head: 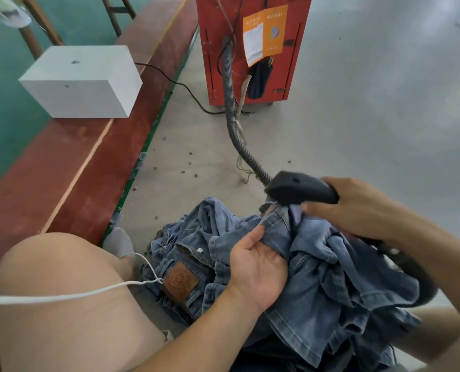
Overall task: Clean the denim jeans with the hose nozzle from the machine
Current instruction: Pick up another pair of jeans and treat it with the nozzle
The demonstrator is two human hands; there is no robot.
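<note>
Cleaning under way, lower centre of frame: right hand (357,208) grips the black plastic hose nozzle (301,190) against crumpled blue denim jeans (317,264); left hand (258,264) pinches a fold. Next, probably, fresh fabric must be presented. Red machine (253,49) stands top centre.

- A white rectangular block (82,80) sits at upper left on a red-brown strip (70,167).
- A thin black cable (175,83) runs across the grey floor (357,116).
- A white cord (70,295) crosses the lower left.
- Small dark specks (190,163), possibly debris, dot the floor mid-frame.
</note>
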